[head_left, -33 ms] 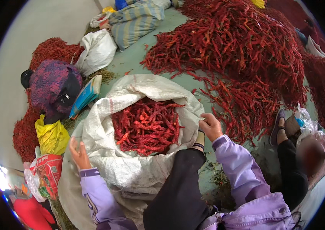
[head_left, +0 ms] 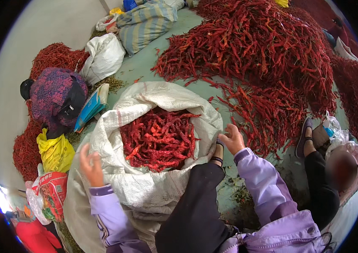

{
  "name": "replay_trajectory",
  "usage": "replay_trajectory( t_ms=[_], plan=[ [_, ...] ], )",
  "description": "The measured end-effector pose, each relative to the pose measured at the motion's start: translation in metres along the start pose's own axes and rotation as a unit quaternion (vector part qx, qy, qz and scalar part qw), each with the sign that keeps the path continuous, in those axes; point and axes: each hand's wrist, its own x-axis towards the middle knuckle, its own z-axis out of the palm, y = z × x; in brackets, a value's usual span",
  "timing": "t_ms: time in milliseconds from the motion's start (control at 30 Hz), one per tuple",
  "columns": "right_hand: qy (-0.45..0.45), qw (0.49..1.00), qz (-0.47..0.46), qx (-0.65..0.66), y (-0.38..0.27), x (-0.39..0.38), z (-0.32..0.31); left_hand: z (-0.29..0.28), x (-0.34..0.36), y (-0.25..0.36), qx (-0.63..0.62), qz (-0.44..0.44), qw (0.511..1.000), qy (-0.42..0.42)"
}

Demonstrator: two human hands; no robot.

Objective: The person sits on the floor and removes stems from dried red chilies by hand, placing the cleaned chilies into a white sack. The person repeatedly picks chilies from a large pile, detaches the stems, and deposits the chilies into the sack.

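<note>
A large white woven sack [head_left: 141, 187] stands in front of me with its rim rolled outward. Dried red chilies [head_left: 160, 141] fill its mouth. By the sack's left side is my left hand [head_left: 91, 166], slightly blurred, its fingers apart and holding nothing. My right hand [head_left: 233, 140] is at the right side of the rim, with thumb and fingers apart and nothing visible between them. Whether its fingertips still touch the sack I cannot tell. My leg in black trousers [head_left: 191, 202] presses close to the sack's near right side.
A big heap of red chilies [head_left: 255, 46] spreads at the far right. Another person's sandaled foot [head_left: 304, 137] is at right. At left lie a purple patterned backpack [head_left: 56, 99], a blue packet [head_left: 91, 107] and a yellow plastic bag [head_left: 56, 152]. A striped sack [head_left: 147, 25] lies behind.
My right hand has loosened from the sack's rim and moved slightly down. My left hand has shifted a little toward the sack's near left side. The view has moved slightly.
</note>
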Motion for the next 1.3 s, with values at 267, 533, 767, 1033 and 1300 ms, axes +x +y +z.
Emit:
replay_trajectory(
  t_ms=[267,533,767,1033,1300],
  plan=[
    [-0.052,0.998,0.003,-0.046,0.034,0.007,0.021,0.189,-0.103,0.098,0.08,0.332,0.795,-0.501],
    [0.013,0.961,-0.006,0.275,-0.078,-0.014,-0.066,0.2,-0.11,0.096,-0.245,0.036,0.769,-0.59],
    [0.047,0.901,0.013,0.431,-0.063,-0.014,-0.093,0.198,-0.104,0.145,-0.247,0.135,0.737,-0.614],
    [0.038,0.921,0.061,0.382,-0.016,-0.013,-0.099,0.161,0.002,0.05,0.089,0.212,0.888,-0.399],
    [0.098,0.968,0.125,0.193,-0.047,0.013,-0.101,0.174,0.104,0.013,0.286,0.133,0.881,-0.352]
  ],
)
